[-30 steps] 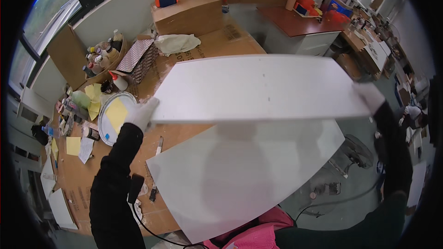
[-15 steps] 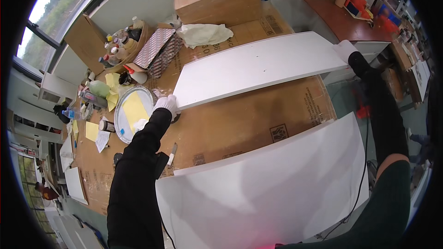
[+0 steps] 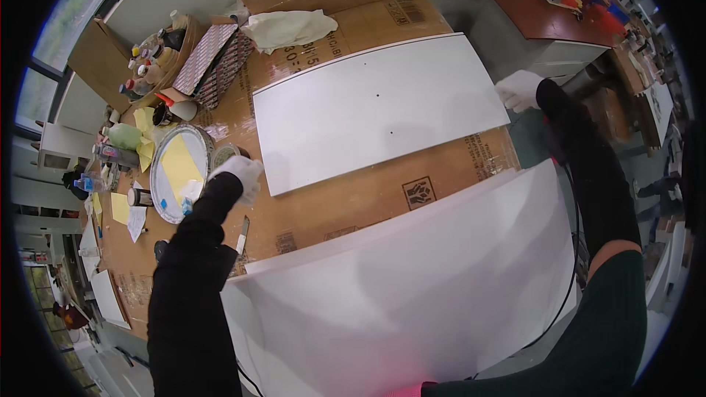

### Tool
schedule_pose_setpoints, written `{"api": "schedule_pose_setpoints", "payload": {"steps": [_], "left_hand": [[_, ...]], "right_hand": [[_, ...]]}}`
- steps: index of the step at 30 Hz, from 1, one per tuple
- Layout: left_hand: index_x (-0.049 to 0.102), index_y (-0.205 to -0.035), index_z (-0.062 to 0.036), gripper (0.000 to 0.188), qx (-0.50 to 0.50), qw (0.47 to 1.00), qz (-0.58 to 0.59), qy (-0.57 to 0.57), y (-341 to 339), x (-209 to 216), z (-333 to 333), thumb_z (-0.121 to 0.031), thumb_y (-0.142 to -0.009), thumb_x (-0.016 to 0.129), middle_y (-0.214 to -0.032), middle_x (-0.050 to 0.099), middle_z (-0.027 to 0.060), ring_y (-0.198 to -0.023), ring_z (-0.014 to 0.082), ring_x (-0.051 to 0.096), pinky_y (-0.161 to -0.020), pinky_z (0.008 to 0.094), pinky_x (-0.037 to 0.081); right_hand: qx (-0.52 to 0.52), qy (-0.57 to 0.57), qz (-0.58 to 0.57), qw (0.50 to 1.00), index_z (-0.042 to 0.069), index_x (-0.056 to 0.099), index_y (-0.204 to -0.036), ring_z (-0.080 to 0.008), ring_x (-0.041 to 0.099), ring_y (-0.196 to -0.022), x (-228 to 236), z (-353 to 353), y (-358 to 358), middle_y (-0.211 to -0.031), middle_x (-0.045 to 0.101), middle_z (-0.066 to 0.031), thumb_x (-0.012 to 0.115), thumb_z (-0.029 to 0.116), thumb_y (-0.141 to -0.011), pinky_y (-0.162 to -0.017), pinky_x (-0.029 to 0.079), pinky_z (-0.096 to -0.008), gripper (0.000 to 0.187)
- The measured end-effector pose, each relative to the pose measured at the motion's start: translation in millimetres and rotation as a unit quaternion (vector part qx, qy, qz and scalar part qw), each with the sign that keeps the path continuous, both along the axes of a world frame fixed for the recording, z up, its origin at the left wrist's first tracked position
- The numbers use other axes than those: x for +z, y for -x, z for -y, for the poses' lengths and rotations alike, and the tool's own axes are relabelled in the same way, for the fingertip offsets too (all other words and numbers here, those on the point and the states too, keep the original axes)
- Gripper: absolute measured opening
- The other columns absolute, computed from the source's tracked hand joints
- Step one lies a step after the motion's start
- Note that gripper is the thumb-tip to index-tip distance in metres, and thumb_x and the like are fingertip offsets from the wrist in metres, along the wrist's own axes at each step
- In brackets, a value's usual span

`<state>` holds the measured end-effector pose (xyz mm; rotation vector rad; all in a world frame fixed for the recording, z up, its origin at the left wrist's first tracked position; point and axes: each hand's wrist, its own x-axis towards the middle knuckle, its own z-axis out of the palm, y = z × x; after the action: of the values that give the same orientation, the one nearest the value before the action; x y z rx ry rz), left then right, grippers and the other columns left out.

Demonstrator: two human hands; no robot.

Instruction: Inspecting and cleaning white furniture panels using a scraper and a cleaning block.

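The white board (image 3: 368, 116) lay flat on the table (image 3: 331, 206); putting it down looked done, with nothing left of that. The left hand (image 3: 241, 174) and right hand (image 3: 521, 91) seemed empty, half curled, just beside its ends.

An open passage separates white board (image 3: 375, 117) and white sheet (image 3: 397, 279), knife (image 3: 243, 235) leftward.

— Kind of place?
— Workshop.
— On what evidence?
— Worktable (image 3: 338, 202), cardboard-covered, centre. White board (image 3: 382, 117), lying upon it. Knife (image 3: 243, 235), left of centre. Squeeze bottle (image 3: 182, 109), red-tipped, upper left. Basket (image 3: 190, 43) of capped bottles (image 3: 153, 73), same quarter. Round tray (image 3: 157, 174) bearing yellow paper (image 3: 182, 165), left.
— Beyond the worktable?
— Second bench (image 3: 634, 66), wooden, cluttered, upper right. Windows (image 3: 66, 22), upper left.
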<state>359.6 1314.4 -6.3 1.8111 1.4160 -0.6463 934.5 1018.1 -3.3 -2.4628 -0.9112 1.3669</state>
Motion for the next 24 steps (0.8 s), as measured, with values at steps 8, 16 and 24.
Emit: {"api": "schedule_pose_setpoints", "payload": {"steps": [8,16,24], "left_hand": [[0.062,-0.127,0.0018,0.05,-0.03,0.973,0.224,-0.038,31.2,154.5,76.4,-0.04,-0.103,0.05,-0.097,0.072,0.0123,-0.085,0.0191,0.07,-0.073,0.0321,0.061],[0.05,-0.136,0.0063,0.062,-0.172,0.94,0.207,-0.209,194.6,192.9,214.1,-0.033,-0.093,0.069,-0.106,0.069,0.0244,-0.102,0.0367,0.069,-0.086,0.0416,0.054],[0.003,-0.159,0.0016,0.104,-0.011,0.962,0.272,-0.011,294.8,120.5,341.2,-0.028,-0.087,0.073,-0.138,0.054,0.0306,-0.122,0.0424,0.061,-0.104,0.0411,0.048]], "right_hand": [[-0.04,-0.279,0.06,0.957,0.003,0.062,-0.103,-0.0118,0.057,-0.074,175.6,74.6,91.0,-0.088,0.06,-0.0017,0.057,0.029,-0.101,-0.065,0.046,-0.0259,0.026],[0.125,-0.144,0.514,0.836,-0.003,0.036,-0.147,-0.0445,0.041,-0.135,83.8,187.3,249.9,-0.147,0.039,-0.0306,0.051,0.044,-0.1,-0.112,0.035,-0.0464,0.068],[0.217,-0.203,0.573,0.764,-0.003,0.034,-0.151,-0.0406,0.026,-0.148,46.2,112.7,416.0,-0.158,0.031,-0.0251,0.054,0.042,-0.098,-0.121,0.02,-0.0516,0.073]]}}
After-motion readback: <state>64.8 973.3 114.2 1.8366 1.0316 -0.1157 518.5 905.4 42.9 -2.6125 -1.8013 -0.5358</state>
